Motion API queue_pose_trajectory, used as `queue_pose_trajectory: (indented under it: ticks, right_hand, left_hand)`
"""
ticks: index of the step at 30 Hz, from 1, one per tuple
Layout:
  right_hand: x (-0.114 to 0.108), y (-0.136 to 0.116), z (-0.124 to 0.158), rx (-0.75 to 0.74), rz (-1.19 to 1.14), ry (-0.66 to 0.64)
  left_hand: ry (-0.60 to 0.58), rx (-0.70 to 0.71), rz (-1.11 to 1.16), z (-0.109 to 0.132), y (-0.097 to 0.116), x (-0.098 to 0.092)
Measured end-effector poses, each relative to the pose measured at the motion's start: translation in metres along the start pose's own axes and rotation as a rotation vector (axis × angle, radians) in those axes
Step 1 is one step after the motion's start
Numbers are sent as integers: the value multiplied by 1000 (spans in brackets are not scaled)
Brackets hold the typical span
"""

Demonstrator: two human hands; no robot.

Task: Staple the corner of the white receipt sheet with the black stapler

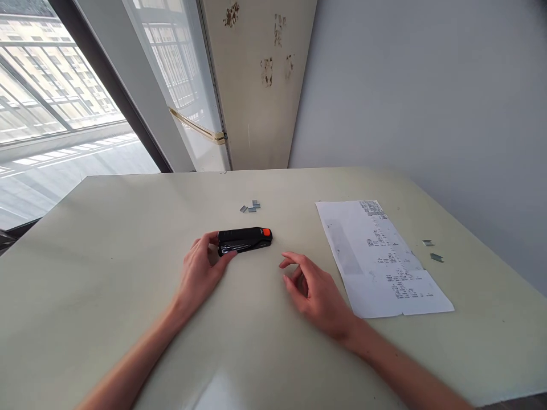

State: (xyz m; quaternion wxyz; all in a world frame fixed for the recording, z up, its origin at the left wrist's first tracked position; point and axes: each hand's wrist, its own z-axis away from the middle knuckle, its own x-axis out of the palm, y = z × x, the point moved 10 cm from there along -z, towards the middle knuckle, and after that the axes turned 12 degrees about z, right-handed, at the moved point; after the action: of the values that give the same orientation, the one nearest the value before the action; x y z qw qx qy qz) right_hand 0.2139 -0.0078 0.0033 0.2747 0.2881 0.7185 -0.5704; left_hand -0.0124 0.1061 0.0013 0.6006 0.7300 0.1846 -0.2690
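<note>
A black stapler (244, 240) with an orange-red patch near its right end lies on its side on the pale table. My left hand (204, 266) grips its left end, thumb along the near side and fingers at the back. To the right of the stapler, my right hand (314, 293) rests just above or on the tabletop, fingers loosely curled and apart, with nothing visible in them. Beyond the stapler sits a small cluster of staple strips (252, 207). The printed paper sheet (354, 250) lies flat to the right of my right hand.
Two more staple strips, one of them the dark strip (436, 258), lie right of the paper. The table (106, 273) ends near a grey wall (419, 91) on the right. A glass door with a gold handle (196, 126) and a window stand behind on the left.
</note>
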Motion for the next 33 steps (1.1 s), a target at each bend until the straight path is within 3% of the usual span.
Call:
queue_pose_trajectory:
  ticks: [7,17,23,28,33]
  right_hand:
    - [4,-14,0,-119,-19,-52]
    - [5,-12,0,-154,-12,-36]
    - [5,-16,2,-150,-127,-128]
    - [-31,4,-2,-51,-178,-24]
    - [-93,67,16,184,0,158]
  left_hand:
    - [57,-23,-38,-17,-8,-8]
    - [139,27,-91,-71,-15,-9]
    - [150,12,-53,-74,-18,-11]
    - [132,-29,24,-66,-27,-15]
    - [-10,31,150,-41,-31,-23]
